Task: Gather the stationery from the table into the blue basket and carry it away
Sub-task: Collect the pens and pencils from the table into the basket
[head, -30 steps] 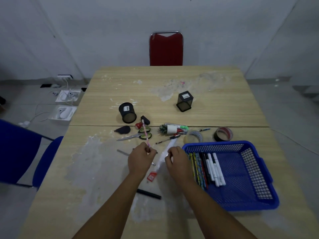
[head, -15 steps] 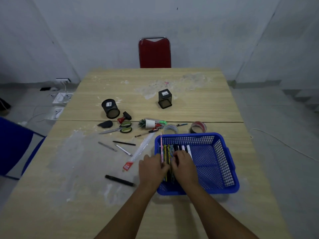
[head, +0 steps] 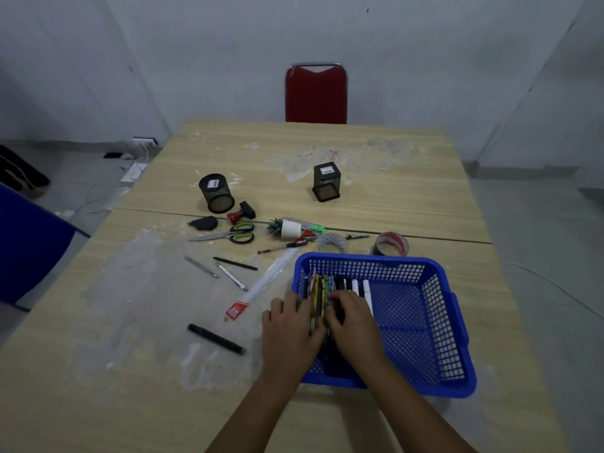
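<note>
Blue plastic basket (head: 434,325), probably light and stiff, sits on the bench (head: 376,204); best lifted by its rims. Pencils (head: 318,289) inside are pressed by both hands (head: 291,331) (head: 354,322); grip state cannot be told.

Two bare forearms, no sleeves in view; left hand (head: 289,325) and right hand (head: 354,322) without gloves.

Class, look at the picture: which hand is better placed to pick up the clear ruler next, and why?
Probably the left hand: the ruler lies just left of the blue basket, nearest that hand. The right hand is over the basket.
</note>
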